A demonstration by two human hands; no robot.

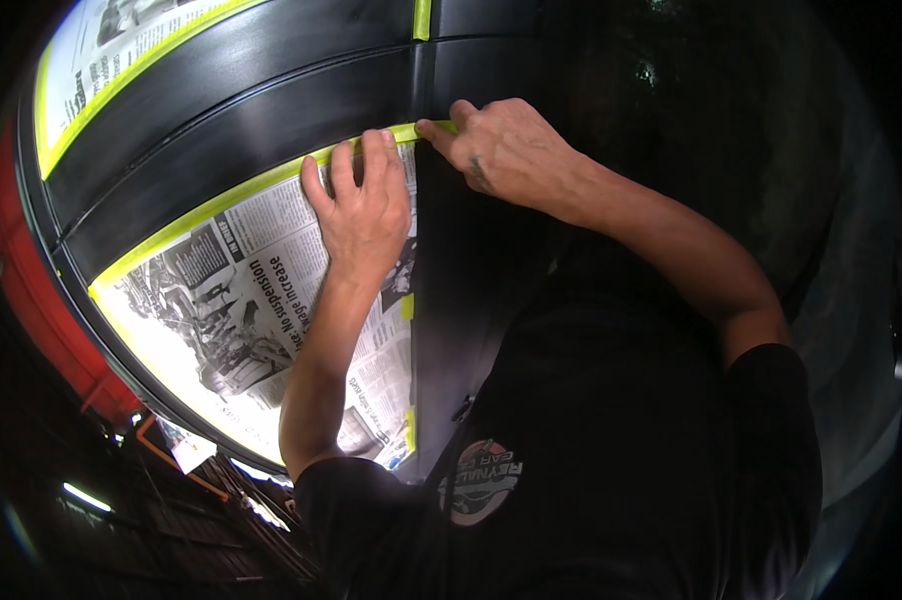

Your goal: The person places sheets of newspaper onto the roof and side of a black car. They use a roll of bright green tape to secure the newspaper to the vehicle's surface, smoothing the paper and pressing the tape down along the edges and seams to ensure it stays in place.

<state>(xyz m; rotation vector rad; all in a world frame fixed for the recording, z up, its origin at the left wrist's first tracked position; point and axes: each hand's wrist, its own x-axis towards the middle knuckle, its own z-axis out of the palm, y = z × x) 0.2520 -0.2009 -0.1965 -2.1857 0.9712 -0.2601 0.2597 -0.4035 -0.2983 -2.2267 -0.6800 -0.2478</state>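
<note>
A strip of yellow-green masking tape [241, 183] runs along the upper edge of a newspaper sheet [261, 290] that covers part of a dark, glossy panel [261, 120]. My left hand [366, 210] lies over the newspaper, fingers spread, its fingertips pressing on the tape. Just to its right, my right hand [511, 150] is closed, with the thumb and bent forefinger on the tape's end near a vertical seam in the panel. Part of the pinched tape is hidden by my fingers.
More taped newspaper [121, 60] covers the upper left. A short vertical tape strip [422, 18] sits on the seam above. Small tape pieces [408, 307] hold the sheet's right edge. A red surface [46, 300] lies beyond the panel's left edge; the right side is dark.
</note>
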